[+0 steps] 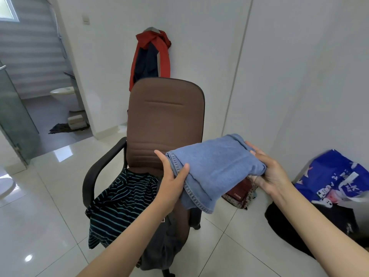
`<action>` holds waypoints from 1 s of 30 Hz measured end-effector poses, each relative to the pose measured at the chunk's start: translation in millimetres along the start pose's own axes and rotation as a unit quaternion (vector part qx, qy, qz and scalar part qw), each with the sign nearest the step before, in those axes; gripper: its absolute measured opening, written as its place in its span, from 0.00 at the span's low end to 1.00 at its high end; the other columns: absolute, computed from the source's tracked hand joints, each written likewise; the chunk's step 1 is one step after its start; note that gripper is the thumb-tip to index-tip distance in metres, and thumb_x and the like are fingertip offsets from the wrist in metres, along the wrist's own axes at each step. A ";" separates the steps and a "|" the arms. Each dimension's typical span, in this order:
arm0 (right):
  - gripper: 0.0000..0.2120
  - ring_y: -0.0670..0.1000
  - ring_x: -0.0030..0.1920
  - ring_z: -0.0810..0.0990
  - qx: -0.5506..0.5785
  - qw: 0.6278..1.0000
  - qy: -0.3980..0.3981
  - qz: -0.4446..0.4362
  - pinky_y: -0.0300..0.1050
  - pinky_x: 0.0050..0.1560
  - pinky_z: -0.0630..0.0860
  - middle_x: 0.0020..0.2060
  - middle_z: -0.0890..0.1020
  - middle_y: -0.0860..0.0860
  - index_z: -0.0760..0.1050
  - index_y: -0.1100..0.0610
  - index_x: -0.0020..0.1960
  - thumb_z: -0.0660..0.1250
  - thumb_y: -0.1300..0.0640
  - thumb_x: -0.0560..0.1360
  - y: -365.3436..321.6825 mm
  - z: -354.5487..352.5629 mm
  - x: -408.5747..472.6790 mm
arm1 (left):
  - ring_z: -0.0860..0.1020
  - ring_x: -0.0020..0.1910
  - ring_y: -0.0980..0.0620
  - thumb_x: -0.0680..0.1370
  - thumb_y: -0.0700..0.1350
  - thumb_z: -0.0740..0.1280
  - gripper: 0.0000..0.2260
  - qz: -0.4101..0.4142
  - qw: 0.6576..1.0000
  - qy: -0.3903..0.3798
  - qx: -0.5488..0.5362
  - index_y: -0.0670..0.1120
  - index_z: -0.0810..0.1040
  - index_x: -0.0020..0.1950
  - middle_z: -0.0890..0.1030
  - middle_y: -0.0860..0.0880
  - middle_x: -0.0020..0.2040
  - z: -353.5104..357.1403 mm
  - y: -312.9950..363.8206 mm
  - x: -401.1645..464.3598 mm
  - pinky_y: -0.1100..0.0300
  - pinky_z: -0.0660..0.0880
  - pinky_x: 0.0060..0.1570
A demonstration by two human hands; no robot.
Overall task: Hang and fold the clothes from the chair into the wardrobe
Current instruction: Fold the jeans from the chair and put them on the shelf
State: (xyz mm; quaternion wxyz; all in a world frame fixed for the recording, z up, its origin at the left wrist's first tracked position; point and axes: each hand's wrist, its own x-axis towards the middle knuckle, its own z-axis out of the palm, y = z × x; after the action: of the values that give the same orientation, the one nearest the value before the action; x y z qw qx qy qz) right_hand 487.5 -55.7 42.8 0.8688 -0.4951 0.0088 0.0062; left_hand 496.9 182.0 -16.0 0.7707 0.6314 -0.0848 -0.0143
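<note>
Both hands hold folded blue jeans (pixel 215 168) in the air above the brown chair (pixel 165 124): the left hand (pixel 172 180) pinches the near hem, thumb on top, and the right hand (pixel 271 172) grips the far fold. A striped shirt (pixel 117 204) lies on the seat, with a dark garment (pixel 161 246) beside it. A red jacket (pixel 153 54) hangs on the wall behind.

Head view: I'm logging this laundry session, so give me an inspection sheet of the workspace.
Surface: brown chair on glossy tiled floor.
Job's things: folded jeans held above the seat; striped shirt and a dark garment draped on the chair.
Clutter: blue bag, black item and a maroon patterned item on the floor at right.
Hands: left hand and right hand grip opposite ends of the jeans.
Cables: nothing seen.
Surroundings: red jacket hanging on the wall; bathroom doorway at left.
</note>
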 end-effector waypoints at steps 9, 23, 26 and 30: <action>0.19 0.53 0.55 0.82 -0.003 0.998 0.051 -0.036 0.43 0.43 0.81 0.59 0.81 0.54 0.71 0.57 0.67 0.59 0.63 0.77 10.0 -20.2 -114.5 | 0.75 0.52 0.59 0.80 0.42 0.64 0.16 0.009 0.994 -0.076 0.075 0.62 0.75 0.61 0.76 0.60 0.50 13.0 4.5 -69.6 0.60 0.73 0.56; 0.24 0.51 0.53 0.82 -0.106 0.941 0.242 -0.210 0.40 0.45 0.79 0.56 0.83 0.53 0.77 0.55 0.61 0.68 0.64 0.66 -32.7 4.4 -333.7 | 0.78 0.59 0.55 0.71 0.39 0.72 0.22 -0.077 0.950 -0.299 -0.052 0.52 0.76 0.63 0.79 0.52 0.61 104.6 19.2 -179.6 0.58 0.77 0.55; 0.24 0.50 0.51 0.83 -0.120 0.920 0.286 -0.241 0.40 0.44 0.79 0.55 0.83 0.53 0.79 0.52 0.59 0.71 0.65 0.65 -30.9 22.6 -375.0 | 0.79 0.57 0.58 0.72 0.37 0.72 0.21 -0.057 0.931 -0.357 -0.055 0.51 0.76 0.63 0.79 0.53 0.60 114.2 28.8 -194.2 0.64 0.77 0.51; 0.24 0.49 0.48 0.83 -0.113 0.890 0.338 -0.286 0.39 0.42 0.79 0.52 0.84 0.51 0.77 0.53 0.61 0.68 0.62 0.66 -12.3 65.0 -420.3 | 0.79 0.58 0.57 0.72 0.37 0.71 0.21 -0.061 0.897 -0.432 -0.074 0.51 0.75 0.63 0.79 0.52 0.60 104.4 44.4 -215.4 0.63 0.77 0.54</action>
State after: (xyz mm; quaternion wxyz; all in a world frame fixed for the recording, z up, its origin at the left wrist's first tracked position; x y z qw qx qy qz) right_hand 68.1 -6.9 95.5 0.7155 -0.5436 0.1595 -0.4089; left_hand 265.4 117.4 22.7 0.7001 0.5081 -0.3696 -0.3393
